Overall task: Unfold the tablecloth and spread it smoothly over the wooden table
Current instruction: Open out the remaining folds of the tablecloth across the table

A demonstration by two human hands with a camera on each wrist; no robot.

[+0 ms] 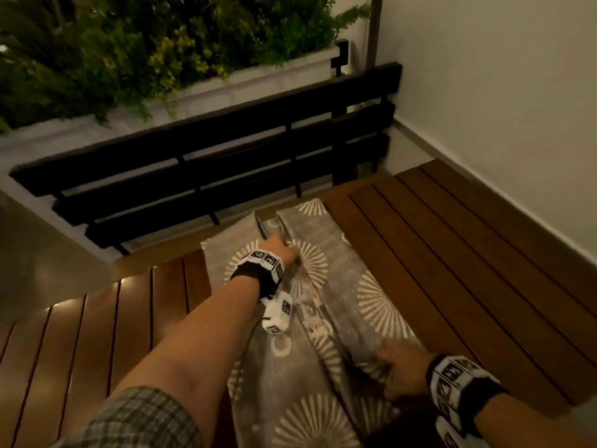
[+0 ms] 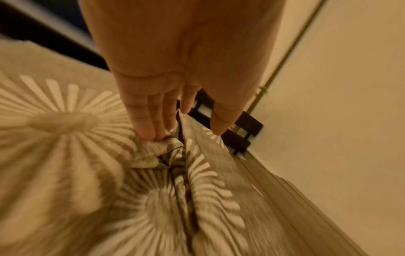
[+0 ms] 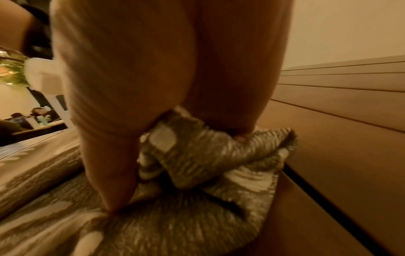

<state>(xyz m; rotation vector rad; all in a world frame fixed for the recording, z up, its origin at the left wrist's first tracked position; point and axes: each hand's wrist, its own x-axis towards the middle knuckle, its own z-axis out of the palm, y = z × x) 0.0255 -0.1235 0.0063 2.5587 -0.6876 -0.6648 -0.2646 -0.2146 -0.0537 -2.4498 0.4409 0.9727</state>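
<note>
A grey tablecloth (image 1: 374, 302) with white sunburst prints lies as a long, partly folded strip down the middle of the slatted wooden table (image 1: 452, 253). My left hand (image 1: 279, 248) is on the cloth near its far end. In the left wrist view, the left hand (image 2: 186, 132) has straight fingers (image 2: 151, 131) pressing a bunched fold of the tablecloth (image 2: 197, 181), with the thumb held apart. My right hand (image 1: 397, 373) is at the near end. In the right wrist view, the right hand (image 3: 175, 173) grips a raised fold of the tablecloth (image 3: 208, 152) between thumb and curled fingers.
A dark slatted bench (image 1: 226, 163) stands along the table's far edge, with a white planter of green plants (image 1: 129, 53) behind it. A pale wall (image 1: 500, 108) runs close along the right side. Bare wood shows on both sides of the cloth. Floor (image 1: 32, 253) lies to the left.
</note>
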